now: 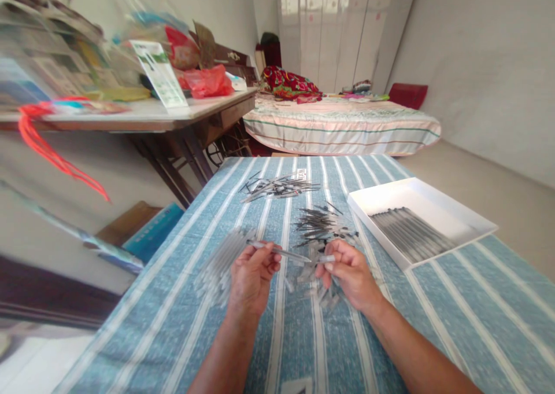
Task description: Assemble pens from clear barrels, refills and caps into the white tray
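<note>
So in the lower middle of the frame both hands are up over a blue striped tablecloth (pixel 390 324). The left hand (pixel 251 278) is pinching a thin clear pen tube (pixel 277 250) between thumb and fingertips, with the tube pointing right toward the other hand. The right hand (pixel 351 272) has its fingers closed around a small clear cap (pixel 327 258), sitting right at the tip of the tube, pretty much touching it. Just left of the left hand there's a heap of clear tubes (pixel 221 261), a bit blurry. Under and between the hands lies a scatter of little clear caps (pixel 316 287). Just above the hands, mid frame, is a dark pile of refills (pixel 321 223), and further up another pile of grey sticks (pixel 277 187). On the right sits a white tray (pixel 433 200) with finished pens (pixel 410 232) lined up inside. Bed (pixel 342 125) in the back, cluttered table (pixel 173 113) upper left.
</note>
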Demonstrator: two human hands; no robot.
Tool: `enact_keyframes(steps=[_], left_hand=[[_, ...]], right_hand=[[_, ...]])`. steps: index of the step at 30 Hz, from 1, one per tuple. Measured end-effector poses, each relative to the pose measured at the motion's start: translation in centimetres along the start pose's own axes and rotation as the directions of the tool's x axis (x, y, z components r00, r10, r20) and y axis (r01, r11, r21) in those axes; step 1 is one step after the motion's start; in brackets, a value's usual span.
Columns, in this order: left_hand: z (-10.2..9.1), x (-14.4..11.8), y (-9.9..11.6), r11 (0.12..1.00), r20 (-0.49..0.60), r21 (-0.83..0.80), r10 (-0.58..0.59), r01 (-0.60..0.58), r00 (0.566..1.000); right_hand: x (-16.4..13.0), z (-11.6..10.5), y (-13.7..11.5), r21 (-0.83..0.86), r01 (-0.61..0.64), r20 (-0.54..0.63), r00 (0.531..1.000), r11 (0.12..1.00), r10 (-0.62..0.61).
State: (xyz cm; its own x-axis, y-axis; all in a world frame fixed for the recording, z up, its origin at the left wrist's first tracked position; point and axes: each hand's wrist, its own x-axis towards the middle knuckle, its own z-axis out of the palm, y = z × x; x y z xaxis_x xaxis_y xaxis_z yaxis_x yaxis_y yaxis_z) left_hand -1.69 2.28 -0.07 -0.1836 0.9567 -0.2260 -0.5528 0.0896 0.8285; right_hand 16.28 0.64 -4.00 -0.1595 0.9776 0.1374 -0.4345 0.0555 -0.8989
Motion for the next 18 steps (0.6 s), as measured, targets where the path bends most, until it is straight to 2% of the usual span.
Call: enact_keyframes(steps=[3,9,18], left_hand=[[0.01,-0.04,-0.06,1.0,0.002,-0.003,0.0,0.0,1.0],[0.09,-0.23,-0.21,1.0,0.01,-0.013,-0.001,0.001,1.0],[0.38,-0.43,-0.23,1.0,0.01,-0.005,-0.001,0.001,1.0]], right_hand=[[-0.04,0.29,-0.05,0.049,-0.012,-0.015,1.0,0.999,0.013],[-0.02,0.26,0.32,0.033,-0.045,-0.072,0.996,0.998,0.047],[-0.01,0.45,0.33,0.04,-0.047,-0.095,0.994,0.998,0.051]])
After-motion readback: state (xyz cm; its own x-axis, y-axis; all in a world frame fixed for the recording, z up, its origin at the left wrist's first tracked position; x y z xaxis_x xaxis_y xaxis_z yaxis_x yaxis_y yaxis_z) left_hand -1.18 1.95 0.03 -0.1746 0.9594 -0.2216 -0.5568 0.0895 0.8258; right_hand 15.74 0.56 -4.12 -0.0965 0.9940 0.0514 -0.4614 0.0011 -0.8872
